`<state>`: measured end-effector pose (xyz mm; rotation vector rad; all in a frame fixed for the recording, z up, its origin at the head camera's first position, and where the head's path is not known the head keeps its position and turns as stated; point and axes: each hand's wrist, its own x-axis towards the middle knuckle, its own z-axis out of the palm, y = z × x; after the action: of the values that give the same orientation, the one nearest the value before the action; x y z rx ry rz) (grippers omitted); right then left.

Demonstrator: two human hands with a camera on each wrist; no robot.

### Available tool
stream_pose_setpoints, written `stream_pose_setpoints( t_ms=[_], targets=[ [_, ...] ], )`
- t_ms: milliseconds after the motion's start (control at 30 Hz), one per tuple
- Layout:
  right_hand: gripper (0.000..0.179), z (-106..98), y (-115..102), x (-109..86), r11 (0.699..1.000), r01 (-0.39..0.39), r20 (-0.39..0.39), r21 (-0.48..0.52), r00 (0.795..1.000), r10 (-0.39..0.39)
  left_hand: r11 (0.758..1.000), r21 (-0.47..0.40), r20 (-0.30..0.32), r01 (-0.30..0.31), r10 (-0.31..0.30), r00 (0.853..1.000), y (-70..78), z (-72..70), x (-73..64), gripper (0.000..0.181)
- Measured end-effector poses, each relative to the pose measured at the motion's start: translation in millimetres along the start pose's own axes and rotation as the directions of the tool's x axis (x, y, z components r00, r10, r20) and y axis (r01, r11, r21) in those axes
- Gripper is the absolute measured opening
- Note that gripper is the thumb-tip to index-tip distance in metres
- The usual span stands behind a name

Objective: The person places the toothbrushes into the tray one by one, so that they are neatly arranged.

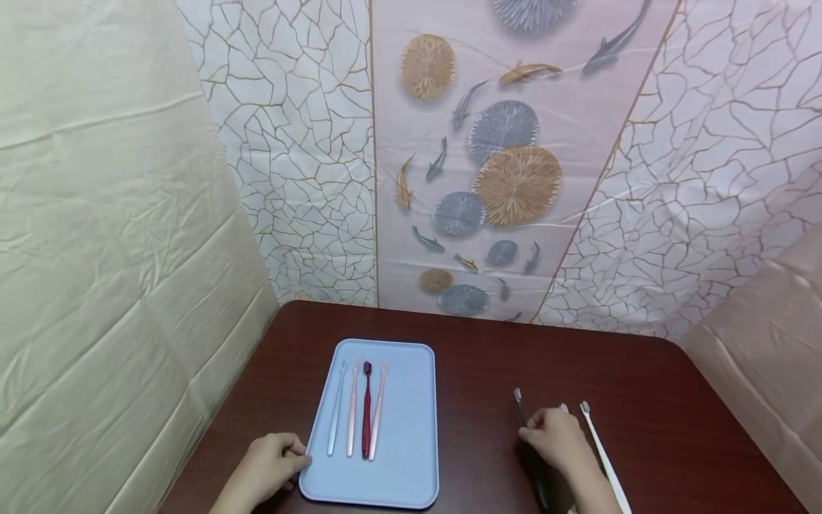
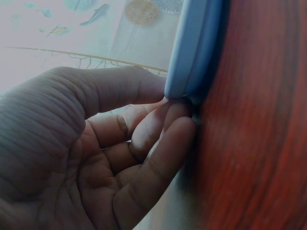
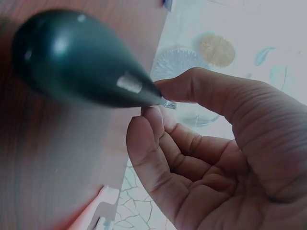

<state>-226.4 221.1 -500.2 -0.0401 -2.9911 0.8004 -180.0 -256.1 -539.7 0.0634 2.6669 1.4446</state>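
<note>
A dark green toothbrush (image 3: 81,60) is pinched between thumb and fingers of a person's right hand (image 1: 559,439) at the tabletop's (image 1: 475,400) right side, near a white toothbrush (image 1: 602,450). The left hand (image 1: 266,464) pinches the rim of a blue tray (image 1: 404,428) bearing four toothbrushes (image 1: 367,407).

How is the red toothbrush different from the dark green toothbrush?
The red toothbrush is deep red, but the dark green toothbrush looks nearly black from above. The red toothbrush lies on the blue tray; the dark green toothbrush is off it. No hand touches the red toothbrush, while the right hand pinches the dark green toothbrush. Both have their heads at the far end.
</note>
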Motion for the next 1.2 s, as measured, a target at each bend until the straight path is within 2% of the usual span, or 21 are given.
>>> stream_pose_setpoints(
  t_ms=[300,667,1200],
  targets=[
    [0.012,2,-17,2.3,0.998,0.043,-0.026,0.037,0.999,-0.042,1.000,0.008,0.007,-0.022,0.022,1.000,0.8,-0.7,-0.1,0.011],
    [0.010,2,-50,1.1,0.996,-0.002,-0.006,0.089,1.000,0.003,1.000,0.016,-0.002,-0.015,0.015,1.000,1.2,-0.8,-1.3,0.011],
    [0.010,13,-79,8.5,0.989,0.057,-0.021,0.138,0.998,-0.055,1.000,-0.006,-0.014,-0.004,0.004,1.000,-0.2,0.2,-0.9,0.012]
  ],
)
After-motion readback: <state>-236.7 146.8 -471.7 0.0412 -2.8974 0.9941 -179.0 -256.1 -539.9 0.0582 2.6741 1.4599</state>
